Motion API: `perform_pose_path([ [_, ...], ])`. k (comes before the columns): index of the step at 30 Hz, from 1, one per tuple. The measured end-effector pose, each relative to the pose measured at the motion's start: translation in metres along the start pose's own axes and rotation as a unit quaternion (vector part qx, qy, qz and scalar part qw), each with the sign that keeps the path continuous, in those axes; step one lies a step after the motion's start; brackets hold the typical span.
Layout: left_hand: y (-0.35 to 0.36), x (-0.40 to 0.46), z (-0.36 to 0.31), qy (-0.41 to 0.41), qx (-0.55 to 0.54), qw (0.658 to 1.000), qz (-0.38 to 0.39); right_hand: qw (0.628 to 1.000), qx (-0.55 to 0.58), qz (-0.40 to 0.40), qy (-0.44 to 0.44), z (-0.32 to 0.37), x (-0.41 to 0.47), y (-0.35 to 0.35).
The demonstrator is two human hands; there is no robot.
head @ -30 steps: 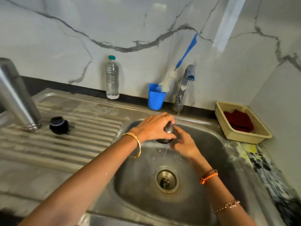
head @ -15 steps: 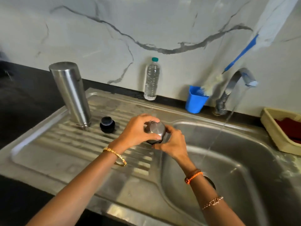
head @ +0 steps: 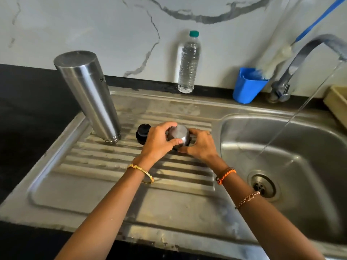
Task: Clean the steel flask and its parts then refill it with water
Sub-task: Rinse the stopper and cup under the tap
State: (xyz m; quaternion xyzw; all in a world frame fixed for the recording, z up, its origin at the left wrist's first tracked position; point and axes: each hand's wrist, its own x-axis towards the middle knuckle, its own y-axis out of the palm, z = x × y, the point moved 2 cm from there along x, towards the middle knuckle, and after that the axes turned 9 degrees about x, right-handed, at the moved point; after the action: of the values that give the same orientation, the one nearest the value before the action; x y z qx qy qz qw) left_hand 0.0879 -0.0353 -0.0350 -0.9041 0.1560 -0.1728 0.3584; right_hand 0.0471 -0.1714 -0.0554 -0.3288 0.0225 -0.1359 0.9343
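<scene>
The steel flask body (head: 88, 94) stands upside down on the ribbed drainboard (head: 105, 166), mouth down. A black stopper (head: 142, 133) sits just right of it. Beside the stopper, both hands hold the steel cap (head: 178, 136) upside down, low over the drainboard. My left hand (head: 159, 142) grips it from the left, thumb across its front. My right hand (head: 201, 145) holds its right side with curled fingers. Whether the cap touches the board is hidden.
The tap (head: 300, 61) runs a thin stream into the sink basin (head: 300, 156) at right, above the drain (head: 262, 186). A plastic water bottle (head: 188, 62) and a blue cup (head: 247, 85) with a brush stand against the marble wall. A beige basket (head: 338, 104) sits far right.
Both hands carried the steel cap left, from under the tap's stream over the basin to the drainboard beside the black stopper. The view turned left with them.
</scene>
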Motion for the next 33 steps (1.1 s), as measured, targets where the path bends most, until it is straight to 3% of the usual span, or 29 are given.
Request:
perform_pose_path([
  [9,0.002,0.003,-0.001,0.005,0.062,0.998,-0.007,0.997,-0.074,0.013,-0.002,-0.002,-0.004,-0.001],
  [13,0.005,0.003,-0.001,0.002,0.056,0.998,-0.004,0.999,-0.028,-0.012,-0.03,-0.009,-0.01,-0.013],
  [16,0.008,-0.001,-0.004,0.006,0.064,0.996,-0.054,0.99,0.051,-0.101,-0.078,-0.013,-0.021,-0.037],
  [20,0.012,-0.018,-0.038,0.131,0.036,0.968,-0.211,0.943,0.048,-0.265,-0.194,-0.016,-0.046,-0.086],
  [23,0.045,-0.028,-0.071,0.186,0.002,0.961,-0.206,0.929,-0.039,-0.297,-0.219,-0.042,-0.069,-0.116],
  [25,0.08,-0.027,-0.095,0.187,-0.015,0.976,-0.113,0.938,-0.107,-0.248,-0.217,-0.075,-0.077,-0.13],
  [27,0.119,-0.022,-0.115,0.138,0.05,0.987,0.064,0.983,-0.14,-0.077,-0.093,-0.109,-0.082,-0.143],
  [29,0.147,-0.019,-0.125,0.079,0.114,0.974,0.181,0.969,-0.189,0.142,0.078,-0.138,-0.093,-0.149],
  [30,0.154,-0.018,-0.131,0.054,0.107,0.974,0.192,0.955,-0.197,0.188,0.119,-0.148,-0.099,-0.154],
  [33,0.175,-0.011,-0.148,0.017,0.063,0.982,0.177,0.975,-0.139,0.137,0.109,-0.161,-0.1,-0.183],
])
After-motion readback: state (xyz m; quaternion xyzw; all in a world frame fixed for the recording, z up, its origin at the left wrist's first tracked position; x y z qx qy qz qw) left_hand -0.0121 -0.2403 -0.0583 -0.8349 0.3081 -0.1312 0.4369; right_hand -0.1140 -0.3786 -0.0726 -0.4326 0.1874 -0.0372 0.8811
